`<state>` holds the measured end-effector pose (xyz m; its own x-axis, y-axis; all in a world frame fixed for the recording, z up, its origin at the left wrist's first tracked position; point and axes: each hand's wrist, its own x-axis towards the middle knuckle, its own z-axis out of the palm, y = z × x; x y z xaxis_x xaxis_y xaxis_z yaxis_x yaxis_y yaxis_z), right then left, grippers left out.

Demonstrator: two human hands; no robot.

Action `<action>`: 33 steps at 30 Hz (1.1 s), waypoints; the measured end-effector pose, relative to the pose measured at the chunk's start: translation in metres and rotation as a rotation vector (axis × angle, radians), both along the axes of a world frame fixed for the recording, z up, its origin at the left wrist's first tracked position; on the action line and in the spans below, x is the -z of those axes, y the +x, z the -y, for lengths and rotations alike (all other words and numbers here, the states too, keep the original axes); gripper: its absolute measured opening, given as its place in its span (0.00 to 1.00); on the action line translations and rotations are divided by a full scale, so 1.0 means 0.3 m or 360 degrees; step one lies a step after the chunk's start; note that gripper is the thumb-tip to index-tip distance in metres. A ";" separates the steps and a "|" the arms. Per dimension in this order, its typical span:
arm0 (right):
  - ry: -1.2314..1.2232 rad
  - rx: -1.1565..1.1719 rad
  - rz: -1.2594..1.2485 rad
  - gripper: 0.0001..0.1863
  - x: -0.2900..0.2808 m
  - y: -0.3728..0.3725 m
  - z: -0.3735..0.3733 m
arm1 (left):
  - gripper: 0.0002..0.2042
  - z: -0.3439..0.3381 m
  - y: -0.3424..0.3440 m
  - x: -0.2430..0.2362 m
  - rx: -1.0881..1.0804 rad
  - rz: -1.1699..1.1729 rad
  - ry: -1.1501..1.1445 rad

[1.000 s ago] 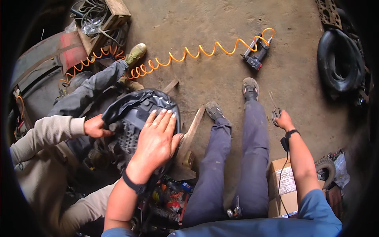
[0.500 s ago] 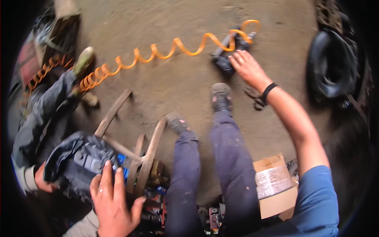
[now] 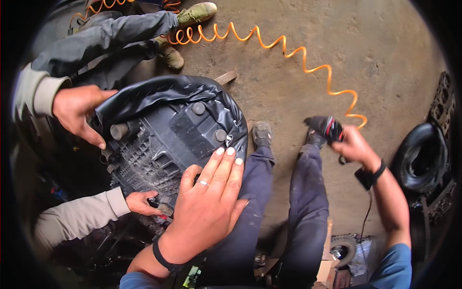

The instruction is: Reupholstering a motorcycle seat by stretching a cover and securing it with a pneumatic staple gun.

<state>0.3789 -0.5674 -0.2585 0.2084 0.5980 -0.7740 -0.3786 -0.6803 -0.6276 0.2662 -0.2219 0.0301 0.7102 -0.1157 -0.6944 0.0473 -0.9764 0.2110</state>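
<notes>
A motorcycle seat lies upside down, its black plastic base (image 3: 175, 132) facing up. The black vinyl cover (image 3: 159, 91) is folded over the rim, with several staples along it. My left hand (image 3: 202, 207), fingers stretched flat, rests on the cover's right edge by a gathered corner. Right of the seat, above my right leg, my right hand (image 3: 355, 144) grips a black and red air stapler (image 3: 327, 129), apart from the seat. A co-worker's two hands, one at the upper left (image 3: 79, 111) and one at the lower left (image 3: 144, 202), hold the seat.
An orange coiled air hose (image 3: 286, 50) crosses the floor toward the stapler. A black inner tube (image 3: 418, 159) and metal parts lie at the right. The co-worker's shoes (image 3: 197, 13) are at the upper left. A wooden stool leg (image 3: 225, 78) shows behind the seat.
My right hand has picked the stapler up off the floor and brought it nearer. My raised left hand has come down onto the seat cover. The seat appears closer, held by the co-worker.
</notes>
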 end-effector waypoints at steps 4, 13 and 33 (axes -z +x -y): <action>0.0478 0.0267 -0.0152 0.18 -0.430 0.008 -0.210 | 0.37 -0.007 -0.031 -0.006 -0.0047 0.0098 -0.0037; 0.0746 0.0012 0.0562 0.23 -0.521 0.085 -0.424 | 0.25 -0.028 -0.042 0.023 0.0000 0.0304 -0.0105; 0.0343 -0.0510 0.0564 0.11 -0.620 0.165 -0.612 | 0.25 -0.017 -0.198 0.061 -0.0527 0.0769 -0.0279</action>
<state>0.4282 -0.3839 -0.0724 0.2160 0.8125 -0.5415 0.0886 -0.5687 -0.8178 0.2070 -0.2169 0.0119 0.9579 0.0817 -0.2752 0.2012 -0.8748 0.4407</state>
